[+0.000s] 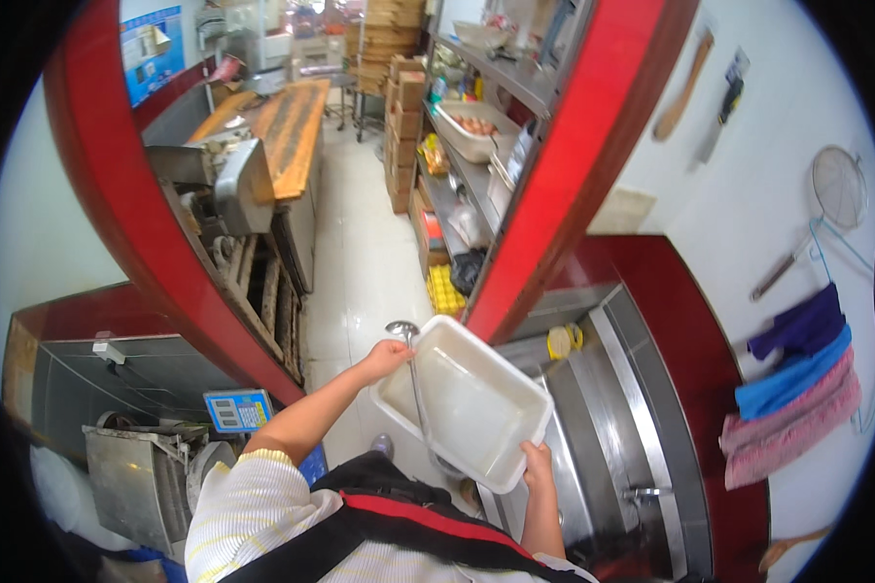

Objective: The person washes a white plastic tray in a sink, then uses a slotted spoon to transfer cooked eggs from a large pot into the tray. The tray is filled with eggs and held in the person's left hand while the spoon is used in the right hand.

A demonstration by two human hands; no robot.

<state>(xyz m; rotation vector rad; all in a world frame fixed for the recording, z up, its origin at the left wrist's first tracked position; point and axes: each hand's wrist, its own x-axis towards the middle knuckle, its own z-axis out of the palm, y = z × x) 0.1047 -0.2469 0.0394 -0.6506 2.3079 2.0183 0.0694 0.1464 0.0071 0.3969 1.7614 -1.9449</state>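
Note:
A white rectangular plastic tub (pixel 474 408) is held at a slant in front of my body, and I see no contents in it. My left hand (pixel 388 362) grips a metal ladle or slotted spoon (pixel 417 393) near its head, at the tub's upper left edge. The long handle of that utensil runs down across the tub. Whether the left fingers also clasp the tub's rim cannot be told. At the lower right corner, my right hand (pixel 539 465) is closed on the tub's rim.
A stainless steel sink counter (pixel 580 430) is to the right. A price scale (pixel 238 411) and a metal machine (pixel 135 474) stand left. Ahead, a tiled aisle (pixel 343 291) passes between a wooden worktop (pixel 288 138) and steel shelves (pixel 474 182). Towels (pixel 791 430) hang on the right wall.

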